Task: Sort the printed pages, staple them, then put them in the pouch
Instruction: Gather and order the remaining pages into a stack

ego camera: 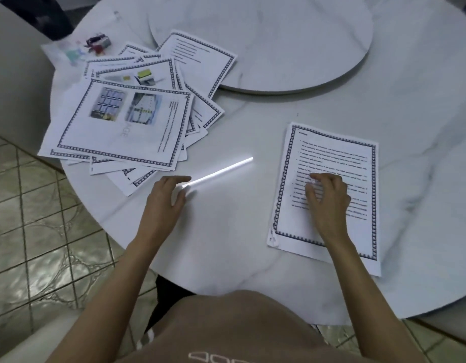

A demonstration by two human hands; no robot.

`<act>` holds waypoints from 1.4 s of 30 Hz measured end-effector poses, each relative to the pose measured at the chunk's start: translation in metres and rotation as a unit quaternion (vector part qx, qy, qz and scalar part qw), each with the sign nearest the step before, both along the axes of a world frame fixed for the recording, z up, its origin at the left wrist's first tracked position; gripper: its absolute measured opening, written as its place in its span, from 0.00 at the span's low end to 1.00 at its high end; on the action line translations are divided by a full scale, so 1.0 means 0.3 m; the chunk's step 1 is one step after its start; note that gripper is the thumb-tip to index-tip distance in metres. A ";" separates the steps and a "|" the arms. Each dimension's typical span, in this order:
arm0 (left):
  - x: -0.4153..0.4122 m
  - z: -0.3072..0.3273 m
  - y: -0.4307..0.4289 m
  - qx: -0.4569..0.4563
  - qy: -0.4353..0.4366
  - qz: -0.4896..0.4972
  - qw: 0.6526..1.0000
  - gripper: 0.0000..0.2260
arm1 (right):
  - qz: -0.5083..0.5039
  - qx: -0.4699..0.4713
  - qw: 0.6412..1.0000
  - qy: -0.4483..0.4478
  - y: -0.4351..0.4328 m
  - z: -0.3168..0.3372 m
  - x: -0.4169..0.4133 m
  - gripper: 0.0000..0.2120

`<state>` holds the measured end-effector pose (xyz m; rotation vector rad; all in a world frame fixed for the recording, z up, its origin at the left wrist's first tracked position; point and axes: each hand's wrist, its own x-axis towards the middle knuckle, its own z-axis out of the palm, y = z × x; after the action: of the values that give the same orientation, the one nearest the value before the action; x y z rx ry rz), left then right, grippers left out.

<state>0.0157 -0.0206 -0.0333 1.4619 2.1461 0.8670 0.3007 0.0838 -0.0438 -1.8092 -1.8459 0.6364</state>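
A loose heap of printed pages [127, 121] with dark patterned borders is spread over the left of the round marble table [252, 244]; its top sheet shows two photos. A small neat stack of text pages [328, 155] lies at the right. My right hand [327, 197] rests on that stack, fingers bent, fingertips touching the top sheet. My left hand [169, 197] hovers over bare table just below the heap, fingers relaxed and holding nothing. A stapler [99, 43] lies at the far left behind the heap, on a clear plastic pouch [66, 52].
A raised marble turntable [279, 48] fills the table's far centre, with one page leaning on its rim. A bright strip of reflected light [218, 172] crosses the table between my hands. Tiled floor [43, 231] lies to the left, below the table edge.
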 end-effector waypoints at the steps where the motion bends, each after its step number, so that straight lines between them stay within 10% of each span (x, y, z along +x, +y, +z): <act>1: -0.039 -0.002 0.000 0.000 0.005 -0.010 1.000 0.13 | -0.008 0.001 1.000 -0.003 -0.010 -0.001 -0.028 0.13; 19: -0.810 0.006 -0.070 -0.023 0.052 -0.134 0.989 0.12 | -0.069 -0.013 0.997 0.022 -0.254 0.027 -0.831 0.11; 42: -1.011 0.072 0.570 -0.073 0.150 -0.231 0.959 0.18 | -0.039 -0.072 0.996 0.029 -0.074 0.015 -0.969 0.15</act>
<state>-0.2875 0.1504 -0.0116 2.0010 1.8804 0.3289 0.0100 0.0616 -0.0393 -1.9224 -1.7222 0.8009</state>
